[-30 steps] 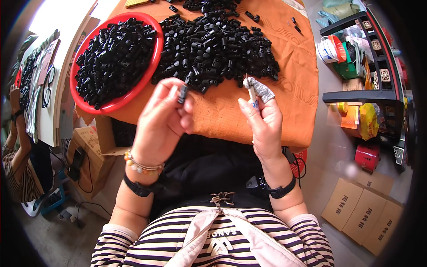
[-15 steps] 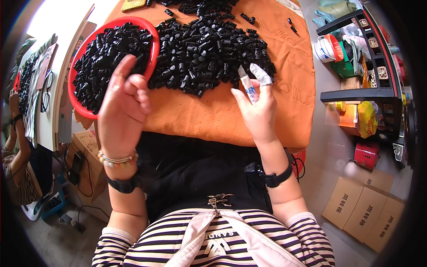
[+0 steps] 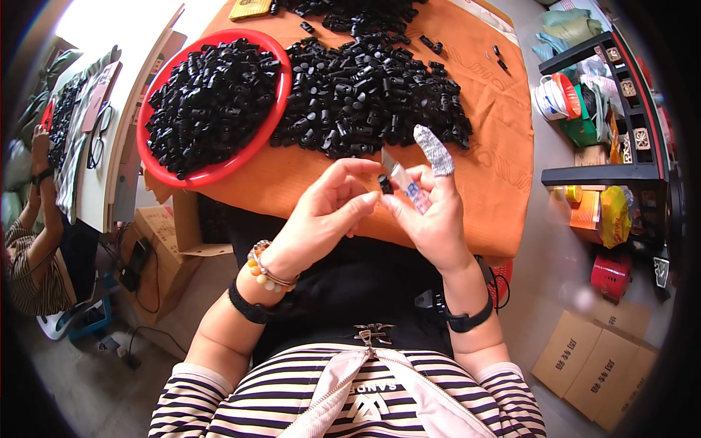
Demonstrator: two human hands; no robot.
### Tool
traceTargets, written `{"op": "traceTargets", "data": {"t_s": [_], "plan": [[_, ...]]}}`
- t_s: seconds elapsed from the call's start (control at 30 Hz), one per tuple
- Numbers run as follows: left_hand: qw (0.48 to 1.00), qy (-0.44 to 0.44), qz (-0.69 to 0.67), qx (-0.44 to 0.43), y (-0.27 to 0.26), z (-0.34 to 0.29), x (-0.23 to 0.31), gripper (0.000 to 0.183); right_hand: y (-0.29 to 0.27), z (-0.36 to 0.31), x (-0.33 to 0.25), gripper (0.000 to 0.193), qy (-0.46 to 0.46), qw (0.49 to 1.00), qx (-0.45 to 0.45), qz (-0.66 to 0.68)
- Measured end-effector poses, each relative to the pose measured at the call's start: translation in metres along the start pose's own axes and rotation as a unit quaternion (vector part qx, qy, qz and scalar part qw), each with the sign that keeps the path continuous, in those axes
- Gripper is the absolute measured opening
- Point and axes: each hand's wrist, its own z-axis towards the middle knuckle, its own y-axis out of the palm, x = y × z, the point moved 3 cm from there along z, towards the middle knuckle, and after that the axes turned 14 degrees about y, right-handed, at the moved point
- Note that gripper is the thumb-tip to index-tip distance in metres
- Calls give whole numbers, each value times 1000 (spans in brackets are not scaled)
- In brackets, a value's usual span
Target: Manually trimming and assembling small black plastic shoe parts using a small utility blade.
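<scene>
My right hand (image 3: 436, 212) holds a small knife (image 3: 411, 188) with a pale, printed handle, its blade pointing up and left. A grey knitted finger cover (image 3: 434, 152) sits on its raised index finger. My left hand (image 3: 325, 208) has come close beside it, thumb and index finger at a small black plastic part (image 3: 385, 184) next to the knife; the exact contact is partly hidden. Beyond the hands spreads a big heap of similar black parts (image 3: 365, 95). To the left, a red basin (image 3: 286, 80) is filled with more of them.
An orange cloth (image 3: 489, 197) covers the table. A shelf rack (image 3: 606, 175) with buckets and bags stands at right, above flat cardboard boxes (image 3: 591, 369). At left are an open carton (image 3: 157, 255) and a mirror-like panel showing a striped sleeve, glasses (image 3: 98, 139) and black parts.
My left hand has moved from beside the red basin, right and down, to meet my right hand. My right hand has drawn back from the heap, still holding the knife. The view has shifted slightly.
</scene>
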Motion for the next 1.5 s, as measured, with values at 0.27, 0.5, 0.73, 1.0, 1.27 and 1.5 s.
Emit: {"op": "traceTargets", "data": {"t_s": [0.27, 0.5, 0.73, 1.0, 1.27, 1.5], "plan": [[999, -12, -52, -7, 2, -3, 3, 14, 6, -12, -12, 81, 7, 996, -88, -4], [975, -60, -215, -12, 2, -12, 13, 6, 15, -20, -32, 80, 62, 974, -90, 198], [948, -44, -315, 21, 3, -14, 18, 14, -3, -22, -25, 69, -9, 992, -73, 99], [938, -35, -345, 7, 8, -18, 19, 11, 5, -35, -29, 59, 15, 987, -94, 126], [936, -28, -350, 9, 11, -21, 19, 17, 7, -41, -27, 40, 16, 988, -109, 110], [945, -30, -327, -12, 18, -25, 21, 34, 5, -42, -24, 39, 5, 984, -112, 138]]}}
